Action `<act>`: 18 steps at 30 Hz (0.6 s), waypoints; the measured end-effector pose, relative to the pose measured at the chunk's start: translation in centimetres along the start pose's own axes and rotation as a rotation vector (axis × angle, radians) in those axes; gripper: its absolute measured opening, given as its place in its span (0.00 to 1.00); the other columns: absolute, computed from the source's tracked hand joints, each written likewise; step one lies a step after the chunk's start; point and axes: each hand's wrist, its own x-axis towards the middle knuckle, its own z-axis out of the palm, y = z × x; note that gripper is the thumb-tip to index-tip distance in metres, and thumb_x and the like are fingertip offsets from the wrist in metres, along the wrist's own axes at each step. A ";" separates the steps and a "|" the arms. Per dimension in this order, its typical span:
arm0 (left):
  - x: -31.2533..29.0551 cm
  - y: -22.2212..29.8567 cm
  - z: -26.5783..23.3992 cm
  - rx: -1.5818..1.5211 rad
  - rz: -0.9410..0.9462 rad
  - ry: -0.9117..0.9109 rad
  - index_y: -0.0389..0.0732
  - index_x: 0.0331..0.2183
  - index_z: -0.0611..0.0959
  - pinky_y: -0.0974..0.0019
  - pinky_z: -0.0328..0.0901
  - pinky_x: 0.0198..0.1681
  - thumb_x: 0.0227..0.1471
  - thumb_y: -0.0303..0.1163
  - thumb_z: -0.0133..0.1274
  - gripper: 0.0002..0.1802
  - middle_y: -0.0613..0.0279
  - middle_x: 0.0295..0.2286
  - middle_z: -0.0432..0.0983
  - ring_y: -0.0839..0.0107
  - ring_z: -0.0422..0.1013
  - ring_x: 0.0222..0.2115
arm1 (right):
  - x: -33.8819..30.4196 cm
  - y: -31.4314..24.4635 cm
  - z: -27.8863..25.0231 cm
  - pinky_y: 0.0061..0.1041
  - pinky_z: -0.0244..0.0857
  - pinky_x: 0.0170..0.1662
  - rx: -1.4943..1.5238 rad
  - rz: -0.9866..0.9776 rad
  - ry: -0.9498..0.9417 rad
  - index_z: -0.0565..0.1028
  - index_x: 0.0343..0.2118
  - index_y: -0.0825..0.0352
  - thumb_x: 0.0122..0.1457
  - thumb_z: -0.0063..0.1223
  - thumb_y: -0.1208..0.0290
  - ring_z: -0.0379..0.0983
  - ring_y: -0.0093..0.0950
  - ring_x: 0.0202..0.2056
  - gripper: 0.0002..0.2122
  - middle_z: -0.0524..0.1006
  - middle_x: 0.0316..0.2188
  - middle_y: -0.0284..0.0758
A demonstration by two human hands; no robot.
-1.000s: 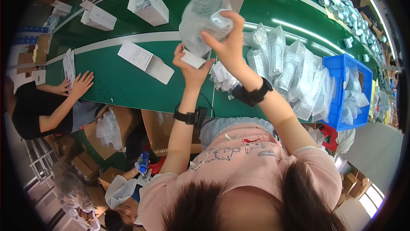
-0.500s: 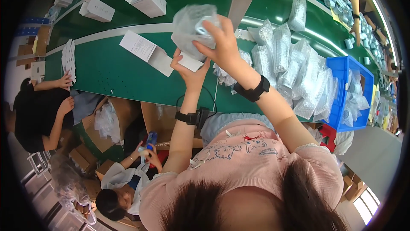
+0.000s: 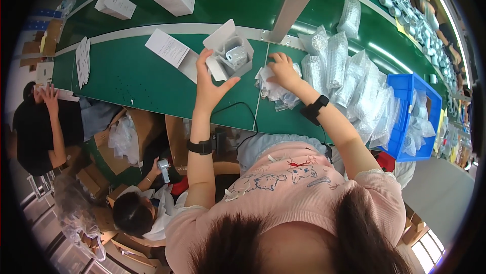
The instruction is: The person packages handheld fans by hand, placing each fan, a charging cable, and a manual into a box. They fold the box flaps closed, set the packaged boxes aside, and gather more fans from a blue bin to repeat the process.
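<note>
Left hand [image 3: 210, 84]: raised above the green bench [image 3: 131, 79], grasping an open white cardboard box [image 3: 229, 56] with a grey part inside.
Right hand [image 3: 282, 70]: fingers curled on a heap of clear plastic bags [image 3: 273, 89] lying on the bench.
Nearby: blue plastic crate [image 3: 405, 117] at far right.

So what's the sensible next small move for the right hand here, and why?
Probably lift one small bag from the pile toward the open white box. The right hand already rests on that pile, while the left hand holds the box, flap up.
</note>
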 end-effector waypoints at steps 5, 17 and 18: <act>0.7 2.5 0.1 0.382 0.052 -0.030 0.37 0.30 0.74 0.61 0.58 0.43 0.33 0.28 0.60 0.18 0.50 0.43 0.59 0.53 0.61 0.43 | -0.5 0.6 -1.6 0.32 0.62 0.41 0.387 -0.083 0.110 0.72 0.27 0.66 0.37 0.57 0.79 0.67 0.37 0.38 0.11 0.71 0.33 0.38; 3.6 1.9 -0.9 0.299 -0.206 0.136 0.32 0.19 0.76 0.67 0.59 0.24 0.32 0.25 0.59 0.09 0.56 0.21 0.70 0.63 0.66 0.20 | 5.9 -5.2 -11.8 0.28 0.63 0.37 0.498 -0.738 0.393 0.73 0.28 0.67 0.37 0.52 0.80 0.70 0.33 0.31 0.11 0.72 0.26 0.33; 3.7 1.9 -1.0 0.297 -0.246 0.129 0.32 0.19 0.76 0.68 0.59 0.24 0.32 0.25 0.59 0.08 0.56 0.21 0.71 0.64 0.66 0.19 | 6.1 -5.3 -11.8 0.28 0.63 0.37 0.498 -0.743 0.397 0.73 0.28 0.67 0.37 0.52 0.80 0.70 0.33 0.31 0.11 0.72 0.26 0.33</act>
